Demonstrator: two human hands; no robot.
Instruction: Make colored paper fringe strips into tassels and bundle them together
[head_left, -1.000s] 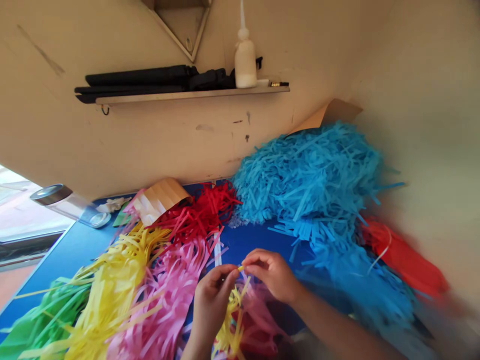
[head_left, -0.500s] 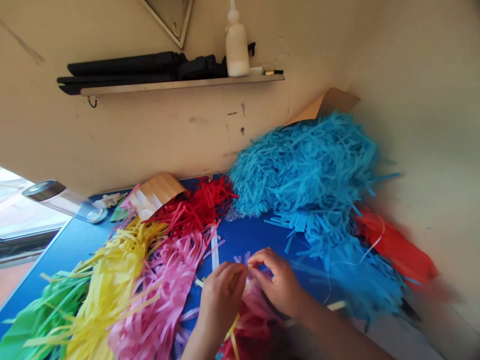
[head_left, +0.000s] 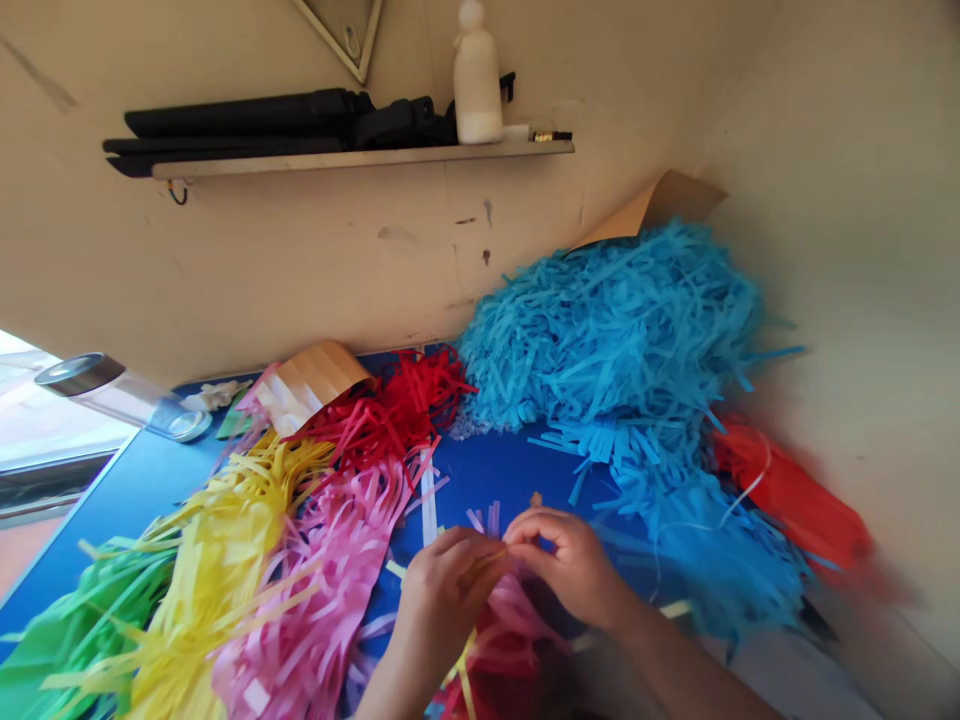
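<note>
My left hand (head_left: 450, 580) and my right hand (head_left: 566, 560) meet above the table, both closed in a pinch with fingertips touching or nearly so. A thin yellowish strip (head_left: 486, 560) shows between them, mostly covered by the fingers. Right below lies fringed pink tissue paper (head_left: 517, 605) over red fringed paper (head_left: 502, 665), with a yellow paper strip (head_left: 466, 690) beside it. Pale purple fringe ends (head_left: 486, 518) stick up just behind the fingertips.
Fringed paper in green (head_left: 82, 630), yellow (head_left: 217, 560), pink (head_left: 315, 600) and red (head_left: 397, 410) covers the left side of the blue table (head_left: 480, 460). A blue fringe heap (head_left: 615, 320) fills the right. A clear bottle (head_left: 135, 400) stands left; a shelf (head_left: 360, 160) hangs above.
My right hand's fingers have curled in more, and its wrist has turned slightly. Both hands stay together in nearly the same place. The view has shifted a little.
</note>
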